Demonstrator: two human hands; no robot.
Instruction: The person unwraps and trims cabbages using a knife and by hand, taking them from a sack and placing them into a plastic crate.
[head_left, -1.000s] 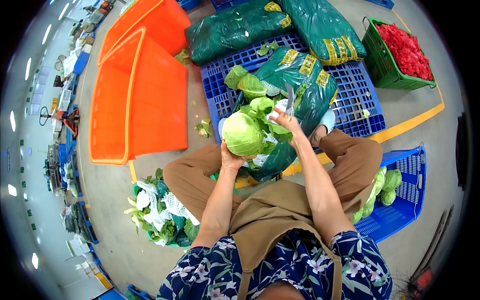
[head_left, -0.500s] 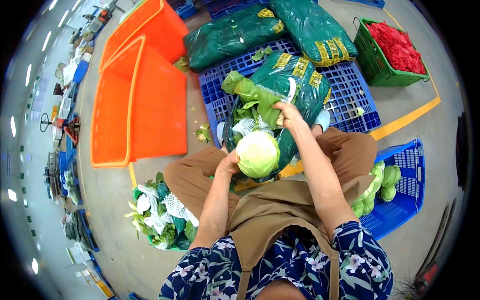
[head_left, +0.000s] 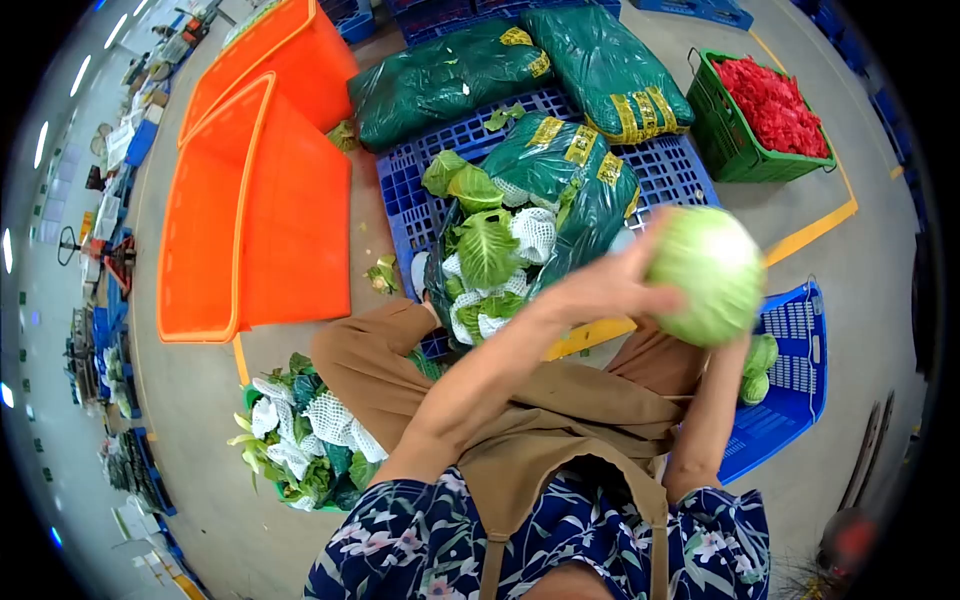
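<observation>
My left hand [head_left: 630, 275] is wrapped around the near-left side of a trimmed pale green cabbage [head_left: 708, 275], held up to the right of my lap and slightly blurred. My right forearm [head_left: 712, 400] rises behind the cabbage, which hides that hand and its fingers. The open green plastic bag [head_left: 585, 215] lies between my knees, holding cabbages with white foam nets [head_left: 533, 233] and a loose-leaved green cabbage [head_left: 487, 248] on top. Below my right arm stands a blue crate [head_left: 800, 385] with trimmed cabbages [head_left: 757, 370] inside.
A green crate [head_left: 250, 400] of leaves and foam nets stands at my left. Orange bins [head_left: 295, 200] are beyond it. Full green bags [head_left: 440, 85] lie on a blue pallet [head_left: 410, 205]. Another green crate [head_left: 745, 145] holds red netting [head_left: 770, 100]. Leaf scraps [head_left: 381, 274] lie on the floor.
The cabbage in my left hand has moved from above the bag rightward, towards the blue crate. My right hand has left the outer leaves and come back behind the cabbage.
</observation>
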